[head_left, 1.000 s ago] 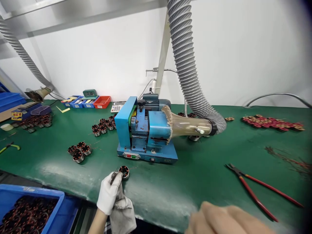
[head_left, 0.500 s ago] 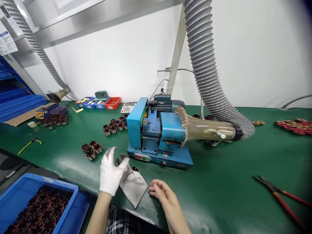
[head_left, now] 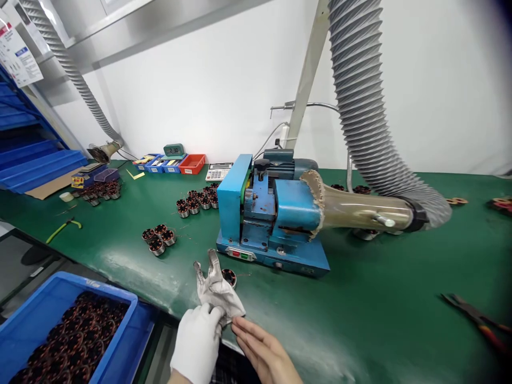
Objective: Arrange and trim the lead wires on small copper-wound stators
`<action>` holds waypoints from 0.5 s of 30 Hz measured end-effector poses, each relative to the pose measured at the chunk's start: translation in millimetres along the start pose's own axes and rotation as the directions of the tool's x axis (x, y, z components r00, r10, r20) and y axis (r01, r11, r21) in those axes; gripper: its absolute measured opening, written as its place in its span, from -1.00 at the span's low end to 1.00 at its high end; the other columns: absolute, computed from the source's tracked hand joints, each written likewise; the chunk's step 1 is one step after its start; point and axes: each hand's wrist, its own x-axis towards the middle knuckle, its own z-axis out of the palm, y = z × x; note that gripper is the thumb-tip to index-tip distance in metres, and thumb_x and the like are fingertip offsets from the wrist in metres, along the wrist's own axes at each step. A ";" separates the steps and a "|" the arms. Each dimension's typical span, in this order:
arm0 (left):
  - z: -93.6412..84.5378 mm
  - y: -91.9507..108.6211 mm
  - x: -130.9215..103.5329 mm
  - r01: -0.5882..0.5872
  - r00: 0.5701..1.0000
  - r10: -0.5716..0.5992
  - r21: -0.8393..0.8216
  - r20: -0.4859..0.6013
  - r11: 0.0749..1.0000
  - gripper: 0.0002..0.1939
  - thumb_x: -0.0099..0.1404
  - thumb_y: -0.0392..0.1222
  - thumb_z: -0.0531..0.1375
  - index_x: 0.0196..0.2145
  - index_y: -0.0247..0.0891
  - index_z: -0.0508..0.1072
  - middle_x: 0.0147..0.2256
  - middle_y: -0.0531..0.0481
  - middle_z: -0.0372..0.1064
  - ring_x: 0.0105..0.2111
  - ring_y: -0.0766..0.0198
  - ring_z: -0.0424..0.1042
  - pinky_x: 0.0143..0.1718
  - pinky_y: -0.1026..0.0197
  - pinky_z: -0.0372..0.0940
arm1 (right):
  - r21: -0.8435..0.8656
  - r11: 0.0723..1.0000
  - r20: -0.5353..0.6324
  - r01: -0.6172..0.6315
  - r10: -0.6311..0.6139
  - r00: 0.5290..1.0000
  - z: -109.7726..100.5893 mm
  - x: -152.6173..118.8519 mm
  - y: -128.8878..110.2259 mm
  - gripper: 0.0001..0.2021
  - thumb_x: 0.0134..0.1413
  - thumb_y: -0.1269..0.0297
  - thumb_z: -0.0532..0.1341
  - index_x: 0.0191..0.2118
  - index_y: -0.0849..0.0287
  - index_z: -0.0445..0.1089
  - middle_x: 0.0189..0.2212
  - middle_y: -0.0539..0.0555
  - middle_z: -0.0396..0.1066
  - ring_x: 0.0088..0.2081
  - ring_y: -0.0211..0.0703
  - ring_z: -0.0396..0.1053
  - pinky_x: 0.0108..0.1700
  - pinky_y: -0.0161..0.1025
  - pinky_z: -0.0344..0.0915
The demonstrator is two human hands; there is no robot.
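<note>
My left hand [head_left: 197,341] wears a white glove and is closed on the cuff of a loose greyish-white glove [head_left: 218,290]. That loose glove has grey, soiled fingertips, two of which stick up away from me. My right hand [head_left: 264,344] is bare, its fingers stretched out and their tips touching the cuff. Its thumb is hidden. Just behind the loose glove stands one wound motor stator [head_left: 229,277] with a metal rim and copper windings.
A blue belt-driven machine [head_left: 272,229] with a duct and grey hose [head_left: 360,96] stands behind my hands. Stators [head_left: 157,246] sit in groups at left. A blue bin [head_left: 132,298] of stators is at lower left; red-handled pliers [head_left: 476,314] lie at right.
My left hand has come down toward me from the loose glove's finger end to its cuff. My right hand has moved against the cuff. The view has shifted slightly.
</note>
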 end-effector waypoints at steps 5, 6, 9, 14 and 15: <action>8.1 -8.5 -8.0 -0.142 0.956 0.064 -0.263 -0.287 0.954 -0.70 0.18 -0.39 -0.02 -0.19 -0.21 0.39 -0.29 -0.04 0.47 -0.32 0.19 0.44 -0.29 0.17 0.35 | -0.002 1.000 0.095 -0.015 0.015 0.995 2.9 -3.7 2.2 -0.57 -0.32 0.14 0.44 -0.25 0.25 0.49 -0.30 0.18 0.49 -0.27 -0.14 0.44 -0.17 -0.29 0.33; 5.7 -6.6 -9.1 -0.177 0.939 0.088 -0.246 -0.332 0.953 -0.71 0.18 -0.38 -0.02 -0.19 -0.21 0.38 -0.30 -0.04 0.46 -0.34 0.18 0.43 -0.33 0.17 0.35 | -0.002 1.000 0.111 0.007 -0.007 0.994 6.3 -2.6 3.1 -0.56 -0.32 0.13 0.44 -0.25 0.27 0.48 -0.41 0.14 0.50 -0.40 -0.21 0.43 -0.30 -0.33 0.35; -8.7 4.2 -12.1 -0.223 0.909 0.159 -0.129 -0.384 0.966 -0.72 0.17 -0.37 -0.01 -0.19 -0.17 0.36 -0.34 -0.03 0.43 -0.44 0.17 0.38 -0.45 0.16 0.31 | -0.044 0.998 0.136 0.044 -0.037 0.990 15.5 2.1 3.4 -0.59 -0.31 0.00 0.40 -0.44 0.27 0.41 -0.81 -0.07 0.26 -0.79 -0.42 0.11 -0.71 -0.47 0.08; -20.7 26.0 -20.8 -0.467 0.859 0.439 -0.051 -0.264 0.883 -0.72 0.11 -0.32 0.14 -0.20 -0.04 0.35 -0.33 0.08 0.42 -0.51 0.24 0.32 -0.53 0.25 0.20 | -0.118 0.992 0.072 0.047 -0.039 0.997 22.1 -2.0 -15.1 -0.55 -0.35 -0.08 0.38 -0.51 0.23 0.33 -0.91 -0.22 -0.02 -0.86 -0.53 -0.26 -0.81 -0.49 -0.31; -18.4 30.0 -22.3 -0.509 0.840 0.477 -0.072 -0.259 0.858 -0.73 0.11 -0.29 0.17 -0.21 -0.03 0.35 -0.33 0.11 0.42 -0.52 0.26 0.32 -0.53 0.26 0.18 | -0.096 0.995 0.048 0.037 -0.033 0.998 23.8 -3.8 -21.1 -0.57 -0.32 -0.04 0.38 -0.44 0.24 0.36 -0.88 -0.20 0.03 -0.84 -0.53 -0.23 -0.81 -0.50 -0.29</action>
